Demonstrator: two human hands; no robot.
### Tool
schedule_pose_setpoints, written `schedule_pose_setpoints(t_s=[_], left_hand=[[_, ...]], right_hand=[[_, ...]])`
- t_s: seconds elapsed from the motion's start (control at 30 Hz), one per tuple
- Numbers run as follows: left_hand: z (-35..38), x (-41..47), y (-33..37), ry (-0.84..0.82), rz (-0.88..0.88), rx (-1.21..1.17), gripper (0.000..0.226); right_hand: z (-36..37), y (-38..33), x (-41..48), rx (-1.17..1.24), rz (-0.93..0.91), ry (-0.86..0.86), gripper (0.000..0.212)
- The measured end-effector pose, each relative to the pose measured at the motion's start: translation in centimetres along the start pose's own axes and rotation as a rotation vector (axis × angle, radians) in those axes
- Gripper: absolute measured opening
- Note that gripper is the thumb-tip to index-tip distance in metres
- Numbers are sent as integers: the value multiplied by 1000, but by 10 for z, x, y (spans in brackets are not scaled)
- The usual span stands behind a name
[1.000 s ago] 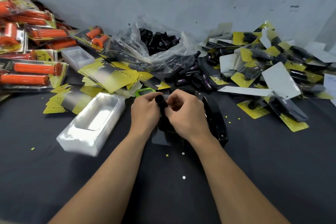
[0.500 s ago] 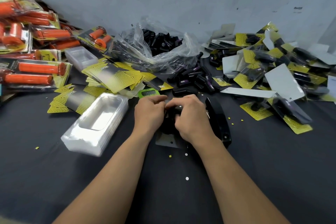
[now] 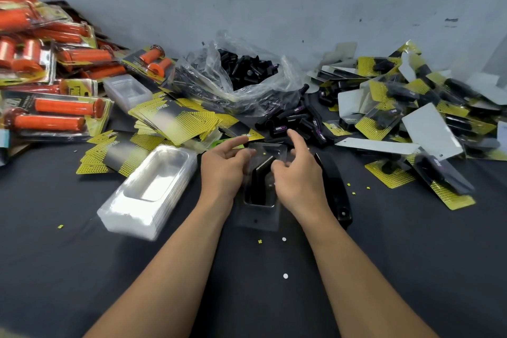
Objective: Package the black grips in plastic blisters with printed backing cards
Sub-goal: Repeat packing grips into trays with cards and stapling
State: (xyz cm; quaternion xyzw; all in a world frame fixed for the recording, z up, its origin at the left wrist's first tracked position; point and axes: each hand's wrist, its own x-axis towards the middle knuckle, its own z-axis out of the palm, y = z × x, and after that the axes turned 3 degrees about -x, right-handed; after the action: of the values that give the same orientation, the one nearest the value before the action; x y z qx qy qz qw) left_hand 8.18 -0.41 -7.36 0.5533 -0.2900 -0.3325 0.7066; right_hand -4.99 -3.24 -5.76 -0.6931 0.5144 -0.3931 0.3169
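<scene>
A: Fingers (image 3: 236, 143) of the left hand (image 3: 223, 173) loose and half spread, index straight, thumb against the left wall of the blister (image 3: 259, 218). No closed grasp there.
B: Right hand (image 3: 300, 175)?
A: Index lifted, lower fingers curled down on the far end of the black grips (image 3: 260, 181). Pinching or just pressing, cannot tell.
B: Grips where?
A: In the blister's cavity, blister flat on the surface (image 3: 274, 296). One looks tilted, far end riding higher than the rim.
B: So the risk?
A: Probably a bad seat. If that end sits proud, one of the backing cards (image 3: 175, 121) won't lie flat on the flange, and forcing it shut could bow or crack the plastic. Also nothing pins the blister down, so a sideways push likely skids it toward the black tool (image 3: 333, 186) just right of it.
B: Anything else?
A: Yellow scrap (image 3: 264, 153) on the blister's far end, may get sealed in. And the backing cards lie beyond-left of the blister, past the stack of empty blisters (image 3: 148, 192) on its left. Reaching them means letting go, and the grips could roll out of line.
</scene>
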Motion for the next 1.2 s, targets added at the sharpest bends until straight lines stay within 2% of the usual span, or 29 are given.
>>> schedule_pose_setpoints(t_s=[0.1,0.17,0.27,0.37,0.47,0.57,0.63,0.77,0.87,0.97,1.1,1.2], left_hand=[[-2,-2,7,-14,-24,-167,27],[-2,-4,9,-22,-47,-211,26],[-1,-5,9,-14,-77,-216,24],[-3,-4,12,-43,-147,-252,24],[-3,-6,11,-188,-126,-115,43],[-1,-9,5,-358,24,172,58],[-1,-10,3,-391,99,304,68],[-1,-11,2,-357,126,250,70],[0,-12,3,-308,65,181,67],[-2,-10,3,-253,-5,66,63],[-2,-12,4,-242,-11,70,57],[0,-14,5,-258,-37,53,46]], right_hand=[[4,0,0,344,180,-100,72],[6,3,4,498,274,-187,56],[9,7,5,578,317,-282,36],[12,10,6,578,287,-218,21],[13,9,7,588,261,-113,4],[14,10,9,577,262,-36,7],[16,11,9,573,258,-28,7],[15,9,8,614,280,-75,5],[11,7,9,618,291,-110,12],[12,5,5,571,246,-122,9],[14,5,4,552,237,-86,19],[15,6,6,614,276,-63,15]])
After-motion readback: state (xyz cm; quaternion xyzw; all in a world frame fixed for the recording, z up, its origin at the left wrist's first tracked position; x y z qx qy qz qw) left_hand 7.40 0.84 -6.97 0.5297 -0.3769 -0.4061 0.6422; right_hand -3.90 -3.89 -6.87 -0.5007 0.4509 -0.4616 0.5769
